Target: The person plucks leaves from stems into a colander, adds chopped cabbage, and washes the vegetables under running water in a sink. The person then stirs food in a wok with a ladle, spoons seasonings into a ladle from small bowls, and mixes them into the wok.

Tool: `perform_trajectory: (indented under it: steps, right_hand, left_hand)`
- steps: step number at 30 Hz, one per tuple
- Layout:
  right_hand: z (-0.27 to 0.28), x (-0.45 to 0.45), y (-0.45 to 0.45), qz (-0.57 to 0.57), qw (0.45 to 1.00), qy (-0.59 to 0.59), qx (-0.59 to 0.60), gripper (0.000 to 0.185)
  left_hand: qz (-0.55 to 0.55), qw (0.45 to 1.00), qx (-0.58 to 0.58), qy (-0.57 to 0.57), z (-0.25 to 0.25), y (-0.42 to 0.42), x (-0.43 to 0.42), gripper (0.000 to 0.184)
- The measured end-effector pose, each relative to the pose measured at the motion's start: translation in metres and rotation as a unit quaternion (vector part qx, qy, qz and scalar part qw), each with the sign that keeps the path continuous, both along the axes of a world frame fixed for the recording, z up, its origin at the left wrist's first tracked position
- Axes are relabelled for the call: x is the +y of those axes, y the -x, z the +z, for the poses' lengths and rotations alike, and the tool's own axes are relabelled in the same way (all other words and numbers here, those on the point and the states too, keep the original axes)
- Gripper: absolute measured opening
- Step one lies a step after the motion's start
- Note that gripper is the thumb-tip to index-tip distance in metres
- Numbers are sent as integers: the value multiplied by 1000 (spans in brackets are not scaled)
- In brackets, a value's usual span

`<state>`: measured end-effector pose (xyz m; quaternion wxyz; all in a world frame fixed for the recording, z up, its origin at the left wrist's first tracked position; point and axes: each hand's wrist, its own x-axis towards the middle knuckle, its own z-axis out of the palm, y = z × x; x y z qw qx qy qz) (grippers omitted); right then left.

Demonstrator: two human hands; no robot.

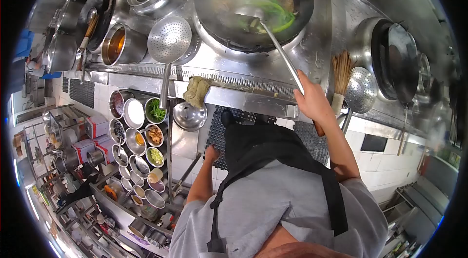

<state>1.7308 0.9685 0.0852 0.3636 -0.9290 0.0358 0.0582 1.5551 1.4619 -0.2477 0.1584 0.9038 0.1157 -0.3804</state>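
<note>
My right hand [312, 98] is wrapped around the long handle of a wok ladle [282, 53]. The ladle's metal head rests in a large black wok [204, 19], among green vegetables [282, 14] and darker pieces partly hidden by steam. Below the counter edge, my left hand [211, 153] hangs low beside my black apron [263, 148]. Its fingers are too small and foreshortened to show whether they hold anything. The nearest things to it are a metal lidded pot [190, 116] and the black floor mat [217, 133].
Left of the wok lie a perforated strainer [169, 38], a pot of brown liquid [117, 46] and a folded cloth [196, 91]. Several ingredient bowls [133, 113] stand below. On the right are a bamboo brush [340, 75], another strainer [361, 89] and a second wok [402, 63].
</note>
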Motion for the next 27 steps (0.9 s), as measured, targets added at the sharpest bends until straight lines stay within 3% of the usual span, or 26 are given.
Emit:
perform_trajectory:
  steps: [2, 5, 8, 11, 12, 15, 18, 21, 23, 27]
  right_hand:
    - [-20, 1, -1, -3, 997, 9, -76, 57]
    - [11, 16, -11, -76, 953, -256, 141, 51]
    - [6, 28, -15, -122, 771, -598, 182, 44]
    - [22, 34, -15, -131, 608, -752, 218, 39]
    - [28, 36, -15, -131, 547, -795, 227, 37]
    - [40, 40, -11, -103, 409, -872, 248, 35]
    - [57, 43, -3, -112, 509, -813, 259, 35]
    - [70, 44, 6, -114, 672, -698, 220, 35]
    - [69, 39, 10, -124, 721, -652, 200, 38]
    - [62, 20, 12, -102, 812, -556, 146, 43]
  left_hand:
    - [60, 997, -15, 37, 5, 11, 14, 53]
    - [126, 989, -22, 74, -10, 15, 28, 54]
    - [153, 979, -21, 135, -14, 3, 26, 54]
    - [111, 982, -33, 146, -44, -14, 30, 51]
    - [189, 961, -4, 203, -15, -29, 17, 48]
    - [213, 948, -66, 229, -21, -55, 16, 43]
    - [256, 935, -53, 240, -17, -76, 22, 45]
    - [268, 931, -74, 237, -6, -87, 25, 47]
    - [284, 931, -47, 226, 5, -89, 26, 46]
    - [236, 939, -90, 233, -18, -65, 40, 40]
